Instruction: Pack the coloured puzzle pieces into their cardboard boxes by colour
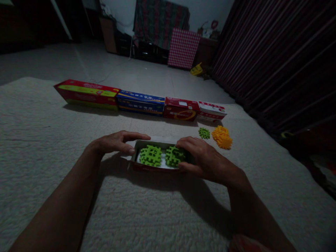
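On the quilted mat lies a small open cardboard box (154,169), with its opening facing up. Inside are two groups of green interlocking plastic blocks, a left one (150,155) and a right one (173,156). My left hand (118,142) holds the box's left end, thumb at the corner and index finger stretched along the back flap. Across the right end, my right hand (201,157) grips the box, fingertips at the far rim and thumb at the near one. Its fingers partly cover the right green blocks.
Beyond the box, a red-and-yellow carton (91,94), a blue carton (141,103), a dark red carton (181,109) and a white-and-red carton (212,110) form a row. Right of my right hand lie a green block piece (204,133) and a yellow block pile (222,137). Dark curtains (275,52) hang right.
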Motion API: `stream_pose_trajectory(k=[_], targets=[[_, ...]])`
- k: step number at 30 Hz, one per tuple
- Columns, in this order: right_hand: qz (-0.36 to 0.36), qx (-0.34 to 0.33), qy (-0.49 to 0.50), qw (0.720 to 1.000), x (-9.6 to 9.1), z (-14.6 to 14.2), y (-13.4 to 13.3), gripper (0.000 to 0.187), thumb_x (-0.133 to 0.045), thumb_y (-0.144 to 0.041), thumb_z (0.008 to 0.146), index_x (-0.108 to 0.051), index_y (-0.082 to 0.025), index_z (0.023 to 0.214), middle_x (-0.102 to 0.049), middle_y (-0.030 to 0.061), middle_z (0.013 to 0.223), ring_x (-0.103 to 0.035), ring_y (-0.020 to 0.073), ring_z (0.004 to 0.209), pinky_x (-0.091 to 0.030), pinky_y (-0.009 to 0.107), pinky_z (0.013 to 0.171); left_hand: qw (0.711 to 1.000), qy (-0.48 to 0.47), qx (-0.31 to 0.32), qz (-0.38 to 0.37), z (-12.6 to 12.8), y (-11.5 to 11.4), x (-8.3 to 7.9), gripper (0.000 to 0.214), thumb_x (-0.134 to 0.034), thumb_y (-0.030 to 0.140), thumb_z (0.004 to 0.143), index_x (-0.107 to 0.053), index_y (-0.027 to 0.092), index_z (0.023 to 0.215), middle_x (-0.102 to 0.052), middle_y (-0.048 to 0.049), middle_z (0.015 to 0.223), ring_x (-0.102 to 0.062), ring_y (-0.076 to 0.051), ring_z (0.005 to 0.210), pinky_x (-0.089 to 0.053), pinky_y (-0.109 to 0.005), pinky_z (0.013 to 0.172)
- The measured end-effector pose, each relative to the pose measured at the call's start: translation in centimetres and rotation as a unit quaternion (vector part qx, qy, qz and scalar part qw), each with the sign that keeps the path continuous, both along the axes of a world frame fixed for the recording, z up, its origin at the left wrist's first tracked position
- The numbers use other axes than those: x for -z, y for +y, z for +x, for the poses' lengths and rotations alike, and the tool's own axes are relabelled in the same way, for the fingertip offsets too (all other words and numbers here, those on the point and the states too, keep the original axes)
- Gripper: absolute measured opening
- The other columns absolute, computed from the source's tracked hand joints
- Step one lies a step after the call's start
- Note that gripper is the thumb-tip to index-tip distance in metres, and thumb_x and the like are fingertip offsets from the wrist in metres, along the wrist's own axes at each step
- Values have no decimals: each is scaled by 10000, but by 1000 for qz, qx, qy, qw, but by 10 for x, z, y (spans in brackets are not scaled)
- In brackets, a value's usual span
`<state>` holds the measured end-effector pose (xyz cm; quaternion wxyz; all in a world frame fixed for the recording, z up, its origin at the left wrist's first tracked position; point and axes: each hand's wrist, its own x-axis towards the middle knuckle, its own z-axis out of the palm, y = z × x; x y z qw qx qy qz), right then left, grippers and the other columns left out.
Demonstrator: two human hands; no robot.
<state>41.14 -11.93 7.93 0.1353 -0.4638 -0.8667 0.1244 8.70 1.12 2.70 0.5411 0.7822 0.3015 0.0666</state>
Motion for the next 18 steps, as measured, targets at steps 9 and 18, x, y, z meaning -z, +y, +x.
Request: stream_pose_trajectory(k=[9, 18], targets=[[47, -9, 15, 999, -6, 3, -1, 239, -634, -258, 932, -653, -196, 1161, -700, 127, 1174, -666, 265, 1078, -545, 444, 950, 999, -20, -3, -39, 1, -1, 3, 801, -769, 452, 726, -562, 277, 1480, -597, -70, 1501, -567, -376, 1339, -464, -470, 1102], [140, 284, -23, 948, 32, 117, 62, 292, -606, -222, 865, -714, -165, 1131, -735, 144, 1176, -685, 300, 1114, -525, 488, 1010, 1000, -8, -1, -24, 1, -1, 1, 805, -755, 514, 724, -568, 310, 1480, -634, -64, 1461, -598, -390, 1299, -503, -469, 1065]])
